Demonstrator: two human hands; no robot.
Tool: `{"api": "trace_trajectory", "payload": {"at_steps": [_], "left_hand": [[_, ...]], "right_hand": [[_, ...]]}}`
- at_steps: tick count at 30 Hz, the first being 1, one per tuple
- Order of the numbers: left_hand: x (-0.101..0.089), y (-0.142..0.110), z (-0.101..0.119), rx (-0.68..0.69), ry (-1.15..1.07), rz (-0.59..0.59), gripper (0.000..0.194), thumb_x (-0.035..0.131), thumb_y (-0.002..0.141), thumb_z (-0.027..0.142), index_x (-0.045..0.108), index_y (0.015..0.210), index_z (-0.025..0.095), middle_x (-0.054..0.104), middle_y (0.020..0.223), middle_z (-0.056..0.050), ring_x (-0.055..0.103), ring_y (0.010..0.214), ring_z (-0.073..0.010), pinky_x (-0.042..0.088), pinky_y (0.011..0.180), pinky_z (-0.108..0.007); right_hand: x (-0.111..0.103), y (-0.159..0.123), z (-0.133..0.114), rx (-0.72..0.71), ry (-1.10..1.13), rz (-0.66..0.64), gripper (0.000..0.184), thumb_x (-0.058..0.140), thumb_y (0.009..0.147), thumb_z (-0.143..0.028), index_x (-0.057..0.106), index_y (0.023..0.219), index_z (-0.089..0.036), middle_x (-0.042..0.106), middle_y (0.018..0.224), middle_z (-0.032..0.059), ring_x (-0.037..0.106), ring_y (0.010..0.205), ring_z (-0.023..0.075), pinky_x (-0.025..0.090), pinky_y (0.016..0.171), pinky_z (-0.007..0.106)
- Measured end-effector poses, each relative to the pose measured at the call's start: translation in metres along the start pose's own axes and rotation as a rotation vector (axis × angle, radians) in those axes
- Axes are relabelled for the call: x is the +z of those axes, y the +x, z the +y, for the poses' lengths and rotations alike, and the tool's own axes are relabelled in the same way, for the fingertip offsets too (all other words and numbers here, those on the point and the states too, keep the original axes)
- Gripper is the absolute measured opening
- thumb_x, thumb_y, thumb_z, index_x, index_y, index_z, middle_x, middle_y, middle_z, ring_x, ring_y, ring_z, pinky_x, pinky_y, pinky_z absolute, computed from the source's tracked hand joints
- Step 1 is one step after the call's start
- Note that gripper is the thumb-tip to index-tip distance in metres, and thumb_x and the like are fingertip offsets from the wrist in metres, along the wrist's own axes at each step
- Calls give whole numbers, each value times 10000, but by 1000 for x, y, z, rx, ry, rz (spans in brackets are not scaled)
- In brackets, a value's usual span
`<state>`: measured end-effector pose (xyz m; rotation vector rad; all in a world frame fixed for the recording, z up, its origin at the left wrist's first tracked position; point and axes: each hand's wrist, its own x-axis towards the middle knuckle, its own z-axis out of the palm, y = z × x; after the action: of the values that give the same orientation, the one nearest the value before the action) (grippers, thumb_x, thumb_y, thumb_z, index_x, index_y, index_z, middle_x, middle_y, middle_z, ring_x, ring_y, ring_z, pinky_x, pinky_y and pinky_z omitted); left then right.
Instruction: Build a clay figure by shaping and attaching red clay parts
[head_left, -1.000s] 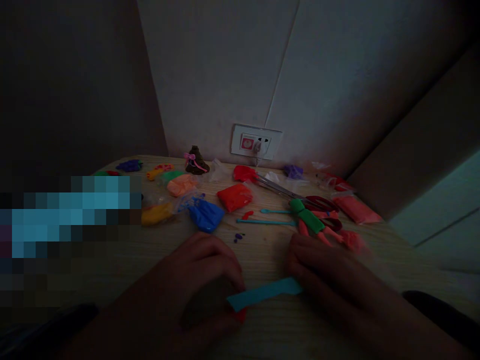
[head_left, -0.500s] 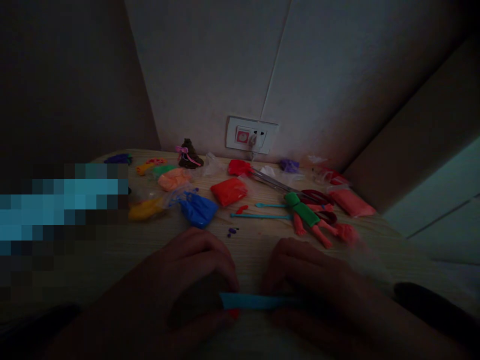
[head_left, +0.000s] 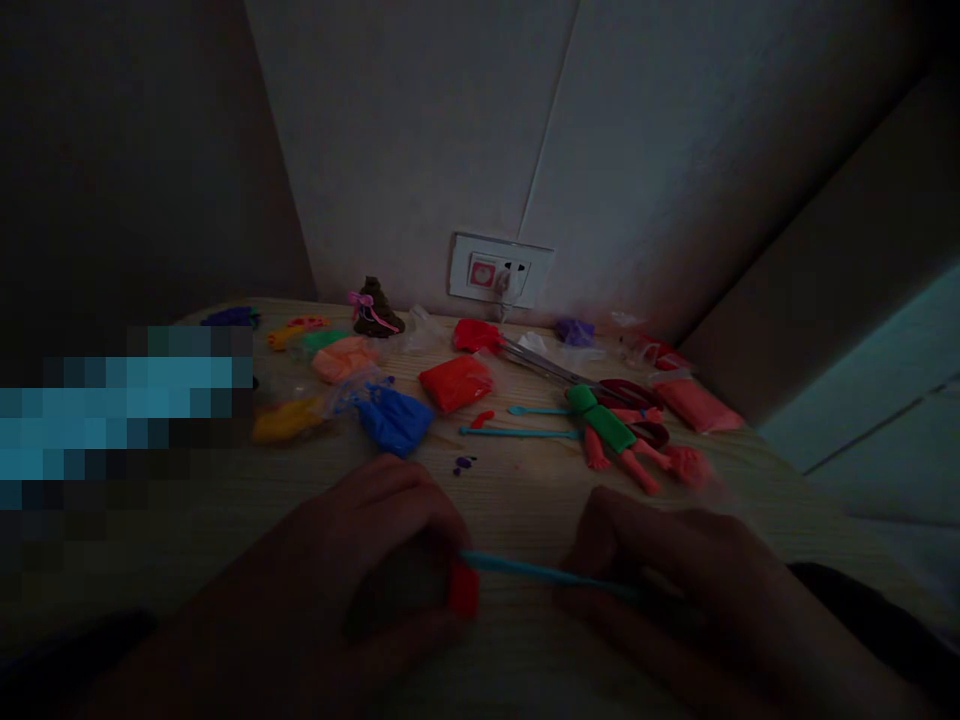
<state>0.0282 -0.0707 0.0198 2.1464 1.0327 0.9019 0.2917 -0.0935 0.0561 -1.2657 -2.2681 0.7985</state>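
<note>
Between the thumb and fingers of my left hand is a small flat piece of red clay. My right hand pinches a blue plastic modelling tool, whose tip touches the upper edge of the red piece. Beyond my hands lies a clay doll figure with a green body and pinkish limbs. Two thin blue tools rest to its left, near a small red clay scrap and some purple bits.
Bags of blue clay, red clay, yellow clay and pink clay lie across the table. Scissors lie behind the doll. A brown clay figure stands near the wall, below a socket.
My right hand has turned the blue tool, and its tip has moved up to the red piece's top edge. More of the red piece now shows in my left hand.
</note>
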Motion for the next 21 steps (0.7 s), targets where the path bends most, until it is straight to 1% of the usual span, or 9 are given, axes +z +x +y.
{"api": "trace_trajectory", "payload": {"at_steps": [5,9,11,13,14,16,17,19,21], "left_hand": [[2,0,3,-35,-22,-23,117,758,828,231,746,876,338,717,914,103,676,813,-135,494,710,-192],[2,0,4,-83,-42,-12,150,766,814,241,771,899,364,727,961,101,695,872,-146,528,776,-202],[0,-2,4,-84,-48,-18,138,767,825,264,781,909,373,732,974,97,703,890,-153,543,805,-213],[-3,-3,2,-74,-52,-44,132,790,838,303,793,937,390,743,997,100,718,913,-156,552,830,-217],[-4,-4,2,-90,-44,-46,129,804,848,321,797,947,403,750,1006,109,725,919,-152,550,834,-213],[-7,-5,0,-117,-38,-53,126,819,862,353,802,966,421,768,1009,121,735,911,-148,552,817,-205],[-8,-5,-1,-117,-39,-43,138,819,863,350,802,976,428,779,1000,129,739,902,-147,552,802,-200],[-10,-4,-2,-109,-28,-22,170,806,859,324,797,991,431,796,974,140,744,873,-149,554,771,-200],[-11,-5,-3,-113,12,-35,151,774,872,310,785,979,415,800,930,141,741,831,-152,556,746,-210]], "right_hand": [[3,9,-5,32,16,-36,221,589,928,-79,540,813,-262,722,744,-36,683,616,123,523,552,183],[6,13,-13,16,5,-69,174,554,967,-113,587,890,-266,737,819,-16,713,698,143,569,636,214],[7,13,-17,-4,-3,-69,192,524,984,-102,608,926,-265,751,874,-10,731,751,144,585,692,220],[8,13,-20,-19,-13,-76,217,513,989,-84,625,956,-267,756,893,-6,731,757,149,591,708,229],[8,13,-21,-26,-20,-80,218,521,987,-81,633,971,-268,758,892,-5,728,747,152,594,703,233],[9,13,-22,-38,-40,-78,213,548,974,-79,647,988,-266,761,883,-3,722,728,156,600,698,239],[9,13,-23,-41,-52,-68,215,559,966,-73,655,992,-264,769,898,2,730,749,160,609,720,244],[11,14,-23,-45,-73,-52,223,571,959,-60,671,1002,-256,792,962,19,759,834,169,625,770,251],[12,14,-22,-57,-85,-49,230,565,968,-46,683,1002,-240,806,1008,34,777,899,168,628,772,238]]}}
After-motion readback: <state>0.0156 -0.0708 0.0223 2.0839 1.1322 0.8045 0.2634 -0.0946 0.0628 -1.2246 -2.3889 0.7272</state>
